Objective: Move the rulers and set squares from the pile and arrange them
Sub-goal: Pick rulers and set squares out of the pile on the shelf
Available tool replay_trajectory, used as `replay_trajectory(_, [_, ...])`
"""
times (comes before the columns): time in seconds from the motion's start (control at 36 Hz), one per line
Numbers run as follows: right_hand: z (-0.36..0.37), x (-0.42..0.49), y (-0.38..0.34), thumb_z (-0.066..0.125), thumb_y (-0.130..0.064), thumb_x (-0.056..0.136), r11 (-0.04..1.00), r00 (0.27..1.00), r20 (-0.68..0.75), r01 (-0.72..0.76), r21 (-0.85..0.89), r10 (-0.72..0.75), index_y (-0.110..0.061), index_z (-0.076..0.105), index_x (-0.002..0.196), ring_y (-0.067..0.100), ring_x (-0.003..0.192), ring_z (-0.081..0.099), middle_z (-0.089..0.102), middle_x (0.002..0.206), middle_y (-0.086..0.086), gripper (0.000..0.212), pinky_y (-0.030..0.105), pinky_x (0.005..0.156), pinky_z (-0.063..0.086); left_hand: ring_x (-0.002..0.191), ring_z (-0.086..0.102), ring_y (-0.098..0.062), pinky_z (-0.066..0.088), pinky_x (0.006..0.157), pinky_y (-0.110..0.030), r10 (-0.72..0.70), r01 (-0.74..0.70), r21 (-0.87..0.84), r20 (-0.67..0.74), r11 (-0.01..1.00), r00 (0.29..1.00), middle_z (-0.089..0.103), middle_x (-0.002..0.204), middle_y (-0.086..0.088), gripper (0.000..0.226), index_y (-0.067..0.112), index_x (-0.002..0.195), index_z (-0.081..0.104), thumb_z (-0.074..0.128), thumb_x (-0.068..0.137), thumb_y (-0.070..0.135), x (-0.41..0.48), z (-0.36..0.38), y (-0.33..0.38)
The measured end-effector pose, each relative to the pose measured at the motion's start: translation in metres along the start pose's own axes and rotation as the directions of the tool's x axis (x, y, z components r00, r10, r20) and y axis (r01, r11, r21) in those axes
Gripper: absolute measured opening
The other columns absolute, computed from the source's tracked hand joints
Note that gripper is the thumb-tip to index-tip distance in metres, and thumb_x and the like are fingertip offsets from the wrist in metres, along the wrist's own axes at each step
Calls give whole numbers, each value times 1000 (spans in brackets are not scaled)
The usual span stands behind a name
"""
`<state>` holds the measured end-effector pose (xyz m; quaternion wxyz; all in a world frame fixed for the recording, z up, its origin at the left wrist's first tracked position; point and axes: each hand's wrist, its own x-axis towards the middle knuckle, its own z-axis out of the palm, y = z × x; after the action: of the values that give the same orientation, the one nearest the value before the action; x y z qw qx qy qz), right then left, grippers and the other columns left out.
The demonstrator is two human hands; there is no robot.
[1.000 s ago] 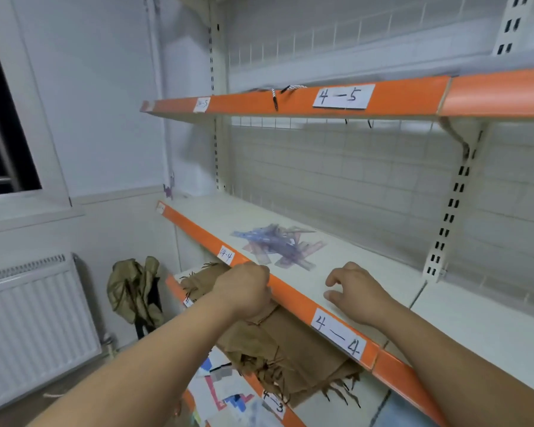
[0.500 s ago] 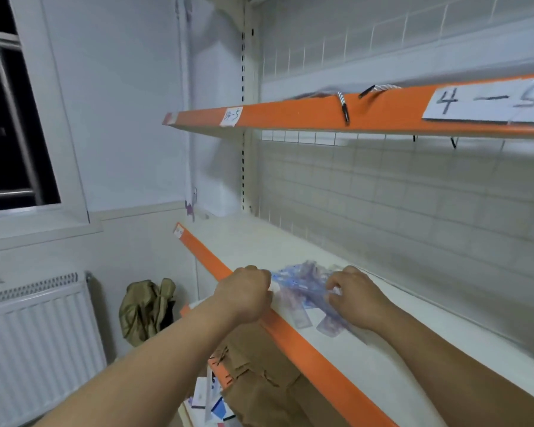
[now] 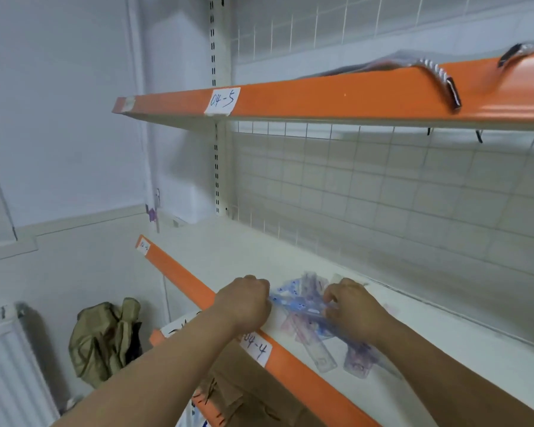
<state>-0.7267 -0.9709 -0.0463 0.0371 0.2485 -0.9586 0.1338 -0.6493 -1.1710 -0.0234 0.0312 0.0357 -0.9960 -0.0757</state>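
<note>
My left hand (image 3: 244, 303) and right hand (image 3: 356, 311) both curl onto the pile (image 3: 302, 306) of flat, translucent blue-pink plastic rulers on the matte white shelf (image 3: 228, 257).

Clear glossy plastic for the rulers and set squares (image 3: 309, 315), tinted blue and pink. Sitting on a matt off-white shelf deck (image 3: 228, 257), painted metal by the look of it. Smooth, shiny orange front strip (image 3: 179, 272) with a matt paper label (image 3: 256, 349). Thin painted wire grid (image 3: 352, 195) behind the deck. Rough brown fringed cloth (image 3: 244, 396) under it, floppy olive fabric bag (image 3: 102, 337) down left.
</note>
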Motion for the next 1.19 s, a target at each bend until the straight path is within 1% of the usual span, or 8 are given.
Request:
replay_trajectory(0.22, [11,18,-14,56,-25,84,990,989,44,-141,-25,142,-20,60,117,23,114,49,50,113,5,34,28,92,41,115,49,-24,42,91,-33,122,-122,-4,21,993,992,51,123,-7,31,12,122,53,40,99,29,44,-3,-30])
replay_trajectory(0.33, [15,21,-23,56,-17,80,980,978,79,-189,-58,193,-16,63,107,25,110,49,40,98,2,28,25,82,39,114,49,-24,44,92,-34,180,-180,-8,41,984,983,51,122,-7,31,12,122,52,39,99,29,58,-2,-40])
replay_trajectory(0.5, [14,22,-30,59,-21,83,970,967,98,-226,-93,235,-18,57,118,22,109,48,49,116,6,35,23,76,32,114,50,-24,44,95,-35,254,-253,-15,45,967,966,52,122,-8,31,12,121,53,40,98,30,71,1,-50])
replay_trajectory(0.64, [15,22,-35,60,-20,81,964,964,77,-246,-100,254,-24,54,93,15,90,43,45,100,0,14,25,75,39,114,51,-23,45,92,-35,290,-290,-4,43,957,956,52,122,-7,32,13,122,53,40,99,31,75,3,-58])
replay_trajectory(0.86, [17,23,-37,58,-22,83,964,965,90,-235,-127,247,-22,47,88,14,89,40,43,99,-1,12,23,74,32,111,52,-21,46,92,-34,306,-306,-20,31,952,951,53,120,-5,31,14,121,54,40,99,32,77,1,-68])
replay_trajectory(1.03, [17,21,-39,56,-23,87,960,962,93,-245,-134,259,-20,49,95,14,90,40,42,100,0,11,22,75,31,109,52,-20,47,91,-33,313,-312,-30,36,949,949,53,119,-4,31,14,121,54,40,100,32,79,5,-73])
replay_trajectory(1.14, [16,18,-39,53,-24,90,960,964,87,-239,-146,253,-15,56,117,17,95,42,45,108,5,28,21,77,29,107,53,-20,47,89,-32,331,-330,-33,41,943,943,53,117,-4,30,14,119,54,40,99,32,80,9,-69])
replay_trajectory(1.19, [16,16,-38,53,-24,92,963,967,65,-234,-136,244,-15,57,119,15,93,40,39,104,2,29,22,78,30,107,53,-20,46,88,-31,342,-341,-31,37,940,939,54,117,-4,30,14,119,54,40,99,31,80,10,-68])
